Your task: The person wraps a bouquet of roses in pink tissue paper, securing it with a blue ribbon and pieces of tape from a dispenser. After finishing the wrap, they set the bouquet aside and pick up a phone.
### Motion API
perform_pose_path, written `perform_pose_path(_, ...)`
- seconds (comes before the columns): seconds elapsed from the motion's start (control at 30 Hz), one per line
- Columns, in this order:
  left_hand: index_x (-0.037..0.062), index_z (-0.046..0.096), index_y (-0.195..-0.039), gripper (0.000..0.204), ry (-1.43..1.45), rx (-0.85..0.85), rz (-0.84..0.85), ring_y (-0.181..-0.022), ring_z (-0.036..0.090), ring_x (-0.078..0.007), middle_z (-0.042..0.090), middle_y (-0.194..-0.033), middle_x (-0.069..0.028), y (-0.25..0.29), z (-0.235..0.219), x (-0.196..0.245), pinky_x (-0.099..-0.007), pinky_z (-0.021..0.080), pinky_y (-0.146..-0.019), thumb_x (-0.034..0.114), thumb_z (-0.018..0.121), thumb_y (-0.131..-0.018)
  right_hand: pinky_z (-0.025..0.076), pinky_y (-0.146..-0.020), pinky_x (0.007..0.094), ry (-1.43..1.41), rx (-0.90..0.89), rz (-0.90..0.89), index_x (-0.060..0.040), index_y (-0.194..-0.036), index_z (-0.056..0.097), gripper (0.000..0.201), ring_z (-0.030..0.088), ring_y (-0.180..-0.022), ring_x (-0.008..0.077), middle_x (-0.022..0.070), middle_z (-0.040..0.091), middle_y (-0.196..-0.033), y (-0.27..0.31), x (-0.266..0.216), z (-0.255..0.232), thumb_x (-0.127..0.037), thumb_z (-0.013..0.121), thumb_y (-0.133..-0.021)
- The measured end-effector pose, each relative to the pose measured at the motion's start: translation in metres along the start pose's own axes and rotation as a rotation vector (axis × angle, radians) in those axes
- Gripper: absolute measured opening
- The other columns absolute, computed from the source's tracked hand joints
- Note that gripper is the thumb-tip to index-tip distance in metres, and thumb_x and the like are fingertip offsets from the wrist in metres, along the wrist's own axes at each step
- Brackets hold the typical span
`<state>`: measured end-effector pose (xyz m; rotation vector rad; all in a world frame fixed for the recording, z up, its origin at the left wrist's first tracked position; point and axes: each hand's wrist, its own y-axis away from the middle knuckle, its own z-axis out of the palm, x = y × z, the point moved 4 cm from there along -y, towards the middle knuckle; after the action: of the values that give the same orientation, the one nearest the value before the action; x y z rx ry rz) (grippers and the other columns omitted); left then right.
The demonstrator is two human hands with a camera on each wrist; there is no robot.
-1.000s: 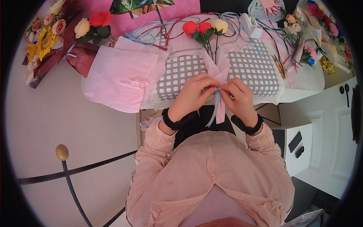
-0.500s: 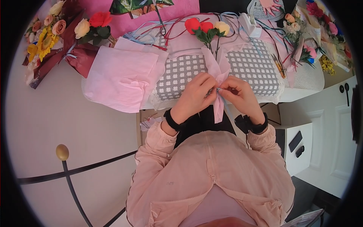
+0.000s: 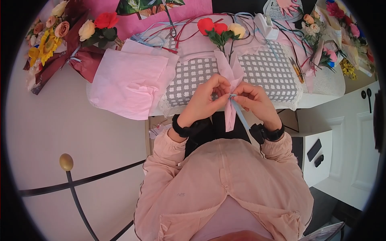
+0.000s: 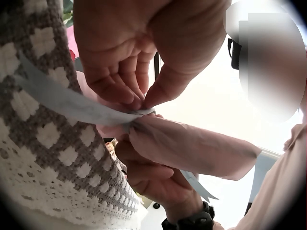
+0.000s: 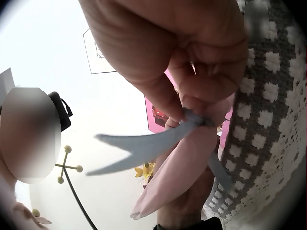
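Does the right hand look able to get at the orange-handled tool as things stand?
Probably, once freed: the right hand pinches the blue ribbon, but nothing seems to stand between it and the orange-handled tool.

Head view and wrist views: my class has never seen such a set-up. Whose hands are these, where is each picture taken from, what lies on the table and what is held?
There is no machine: these are one person's bare hands. The head picture is taken from the head, looking down on the left hand and right hand. Each wrist picture is taken from that arm's wrist, so its own hand looms large at the top. Both hands pinch a pale blue ribbon around pink wrapping, which holds the stems of two red flowers and a cream flower. On the table lie a grey-and-white patterned cloth, pink sheets and an orange-handled tool.
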<state>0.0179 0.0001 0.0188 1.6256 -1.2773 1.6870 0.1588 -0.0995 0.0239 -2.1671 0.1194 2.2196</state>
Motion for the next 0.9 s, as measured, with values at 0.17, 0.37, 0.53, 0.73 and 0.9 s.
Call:
perform_pose_path(0.17, 0.0030, 0.051, -0.108, 0.025, 0.016, -0.043, 0.011, -0.084, 0.053, -0.0077, 0.057, -0.097, -0.0016, 0.000, 0.001, 0.007, -0.0225, 0.044, -0.075, 0.001, 0.065, -0.087, 0.028, -0.051, 0.0190, -0.002, -0.002, -0.025, -0.0027, -0.087, 0.062, 0.008, 0.037, -0.062, -0.0008, -0.0086, 0.046, -0.070, -0.001, 0.004, -0.003, -0.009, 0.064, -0.091)
perform_pose_path(0.37, 0.0042, 0.050, -0.107, 0.025, 0.038, -0.013, -0.025, -0.085, 0.054, -0.0081, 0.057, -0.096, -0.0017, 0.000, 0.004, 0.003, -0.0226, 0.044, -0.076, 0.001, 0.065, -0.087, 0.033, -0.055, 0.0182, 0.031, 0.008, -0.048, -0.0026, -0.089, 0.062, 0.004, 0.042, -0.064, -0.0005, -0.0082, 0.050, -0.073, -0.001, 0.003, -0.003, -0.006, 0.064, -0.090)
perform_pose_path(0.53, 0.0057, 0.047, -0.106, 0.026, 0.207, -0.022, -0.050, -0.087, 0.055, -0.0084, 0.058, -0.096, -0.0019, 0.000, 0.002, -0.006, -0.0219, 0.044, -0.076, -0.001, 0.064, -0.088, 0.039, -0.057, 0.0182, 0.057, 0.117, -0.156, -0.0020, -0.087, 0.061, 0.004, 0.047, -0.065, 0.0006, -0.0057, 0.055, -0.078, 0.001, 0.001, -0.001, -0.002, 0.065, -0.086)
perform_pose_path(0.73, 0.0060, 0.046, -0.107, 0.028, 0.174, -0.032, -0.092, -0.088, 0.055, -0.0083, 0.058, -0.096, -0.0021, 0.000, 0.002, -0.007, -0.0224, 0.045, -0.077, -0.001, 0.064, -0.087, 0.042, -0.060, 0.0194, 0.307, 0.290, -0.236, -0.0019, -0.090, 0.063, 0.008, 0.053, -0.068, 0.0032, -0.0015, 0.059, -0.082, 0.004, 0.006, 0.003, 0.000, 0.067, -0.083)
perform_pose_path(0.9, 0.0061, 0.046, -0.107, 0.029, 0.124, 0.003, -0.058, -0.087, 0.056, -0.0079, 0.059, -0.094, -0.0016, 0.000, 0.003, -0.008, -0.0230, 0.046, -0.076, -0.002, 0.065, -0.087, 0.043, -0.058, 0.0219, 0.401, 0.274, -0.289, 0.0006, -0.089, 0.065, 0.008, 0.055, -0.064, 0.0070, 0.0025, 0.060, -0.078, 0.010, -0.010, 0.008, -0.002, 0.068, -0.082)
